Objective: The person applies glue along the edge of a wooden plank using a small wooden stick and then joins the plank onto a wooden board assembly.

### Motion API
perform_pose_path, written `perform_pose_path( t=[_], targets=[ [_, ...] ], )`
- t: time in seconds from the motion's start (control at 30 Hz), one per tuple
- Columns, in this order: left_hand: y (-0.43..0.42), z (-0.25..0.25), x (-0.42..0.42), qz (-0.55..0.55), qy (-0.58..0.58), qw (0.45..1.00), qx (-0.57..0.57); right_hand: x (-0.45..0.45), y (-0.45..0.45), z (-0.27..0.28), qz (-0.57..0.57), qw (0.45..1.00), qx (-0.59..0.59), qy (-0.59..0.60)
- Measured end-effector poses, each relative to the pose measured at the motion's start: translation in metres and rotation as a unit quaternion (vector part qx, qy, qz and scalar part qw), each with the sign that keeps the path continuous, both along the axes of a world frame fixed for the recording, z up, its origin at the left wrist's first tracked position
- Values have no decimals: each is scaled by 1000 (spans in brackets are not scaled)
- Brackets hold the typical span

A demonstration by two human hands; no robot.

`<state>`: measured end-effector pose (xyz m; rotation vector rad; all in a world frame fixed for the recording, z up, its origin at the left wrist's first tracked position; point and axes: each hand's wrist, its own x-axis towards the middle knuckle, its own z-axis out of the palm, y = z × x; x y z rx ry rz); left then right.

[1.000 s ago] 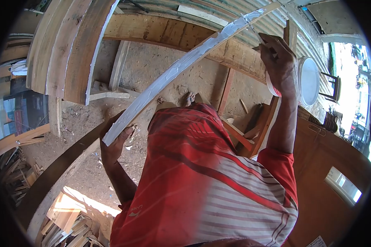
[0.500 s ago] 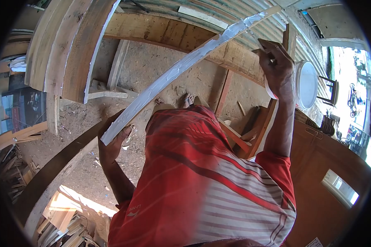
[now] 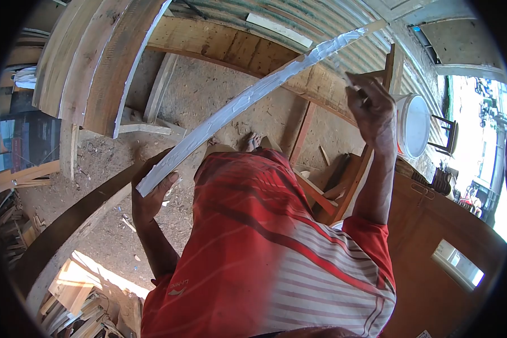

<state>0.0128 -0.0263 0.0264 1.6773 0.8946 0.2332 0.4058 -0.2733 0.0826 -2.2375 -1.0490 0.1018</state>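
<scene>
A long narrow wooden strip (image 3: 236, 104) slants up from lower left to upper right, its face coated in whitish, ridged paste. Bare wood shows at its far end. My left hand (image 3: 149, 194) grips the near end from beneath, thumb on the right side. My right hand (image 3: 373, 110) is raised to the right of the strip, apart from it, with fingers bent round a small, flat spreader-like piece (image 3: 352, 79). Blur and the fingers hide most of that piece.
Wide curved boards (image 3: 104, 67) with white-coated edges lie at upper left. A wooden beam (image 3: 225, 48) crosses ahead. A white bucket (image 3: 416, 127) stands at right, above a brown wooden panel (image 3: 428, 242). Wood offcuts (image 3: 87, 315) lie at lower left.
My right hand has shifted slightly left and down, and the small flat piece has turned. The strip stays in my left hand, almost in the same place.
</scene>
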Motion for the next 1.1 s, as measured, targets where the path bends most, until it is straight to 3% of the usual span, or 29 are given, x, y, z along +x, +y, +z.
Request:
perform_pose_path(
  t=[0.1,0.37,0.47,0.57,0.7,0.83,0.97,1.1],
  targets=[
    [1,-3,-3,-3,1,1000,8,18,7,5,-67,997,-2,-45],
    [-1,0,1,6,-19,999,-26,-16,16,10,48,998,-28,-13],
    [-1,2,1,7,-12,1000,-25,-24,18,16,41,999,-18,9],
    [-1,2,2,4,-16,1000,-27,-16,16,6,19,998,-38,-55],
    [-2,3,2,14,-19,999,-37,-39,19,11,128,992,-1,-19],
    [-2,3,2,14,-20,999,-33,-36,16,13,25,999,14,25],
    [0,0,1,3,-30,999,-27,-24,9,-6,1,998,-11,-66],
    [0,1,2,-3,-22,1000,-22,-57,16,6,64,997,5,31]
  ],
)
